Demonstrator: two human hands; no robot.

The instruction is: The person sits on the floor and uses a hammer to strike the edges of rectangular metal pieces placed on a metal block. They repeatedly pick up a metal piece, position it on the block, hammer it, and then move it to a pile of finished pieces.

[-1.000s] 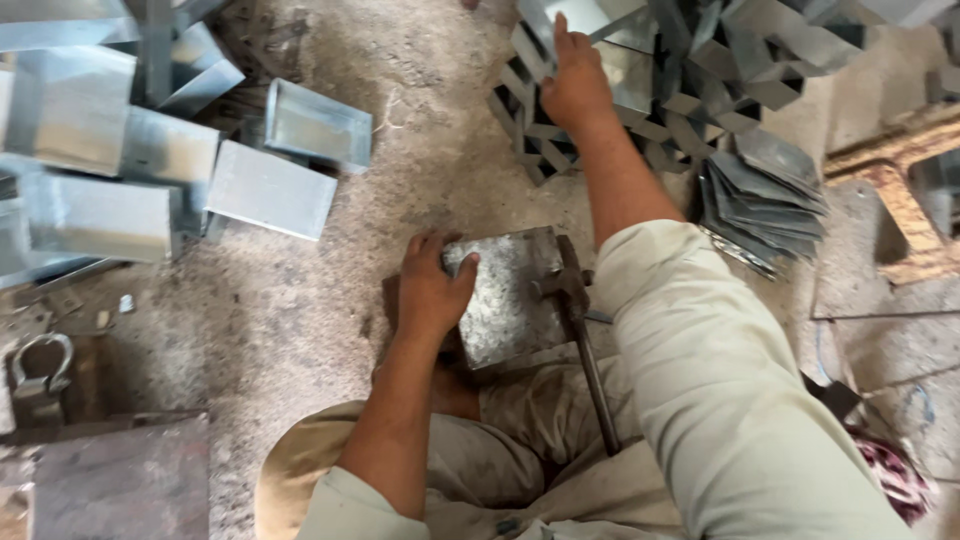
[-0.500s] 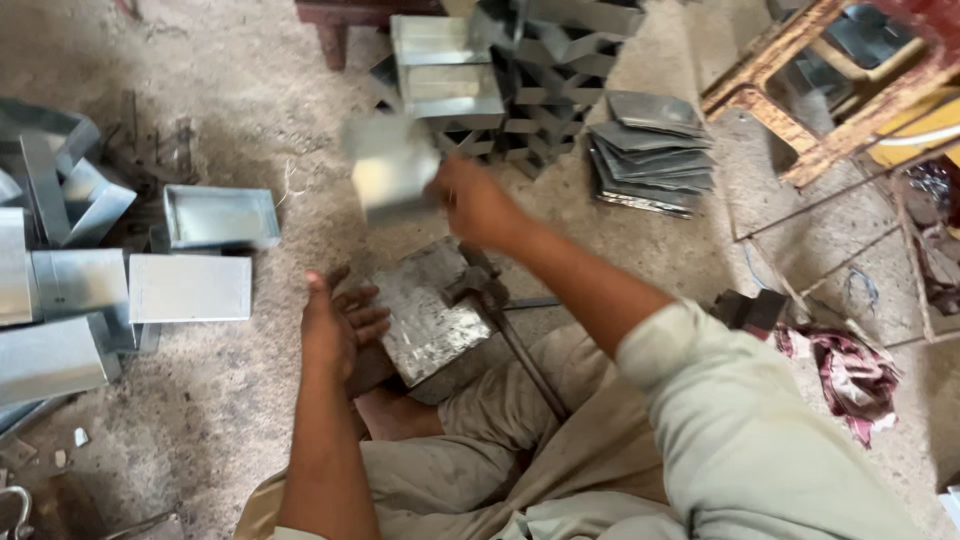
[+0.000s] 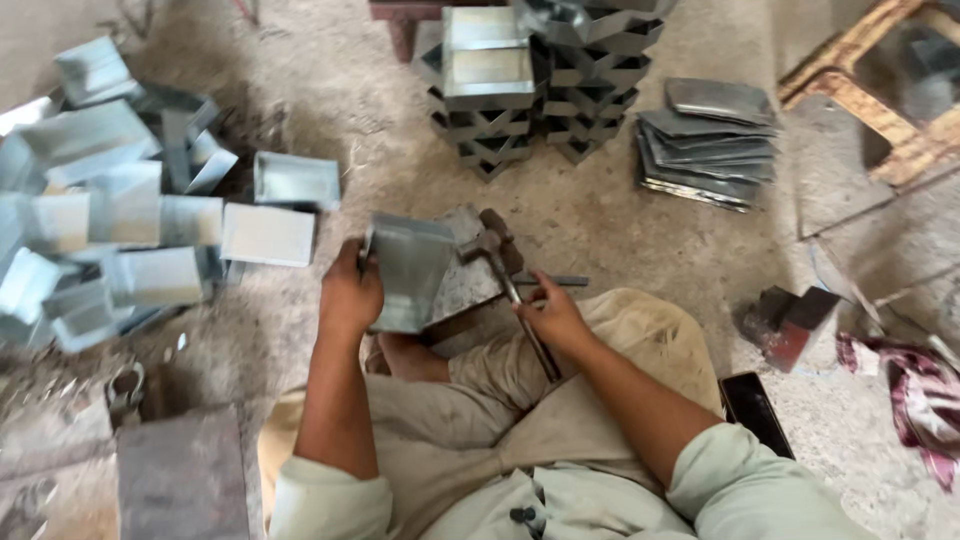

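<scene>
My left hand point(image 3: 350, 292) grips the left edge of a bent sheet-metal piece point(image 3: 408, 268), shaped like an open box. The piece rests on a metal block point(image 3: 470, 280) on the floor in front of my knees. My right hand point(image 3: 552, 315) is closed around the handle of a hammer point(image 3: 500, 262). The hammer's head lies on the block just right of the piece. Both forearms reach forward from pale sleeves.
Many bent metal boxes point(image 3: 130, 230) lie scattered at left. A stack of folded pieces point(image 3: 520, 85) stands ahead, with flat sheets point(image 3: 710, 140) to its right. A wooden frame point(image 3: 880, 110) is at far right, a brick point(image 3: 790, 320) and a cloth point(image 3: 915, 395) near my right side.
My right hand brought a metal piece from the stack down onto the block, let it go and took the hammer handle. My left hand moved from the block to grip the piece.
</scene>
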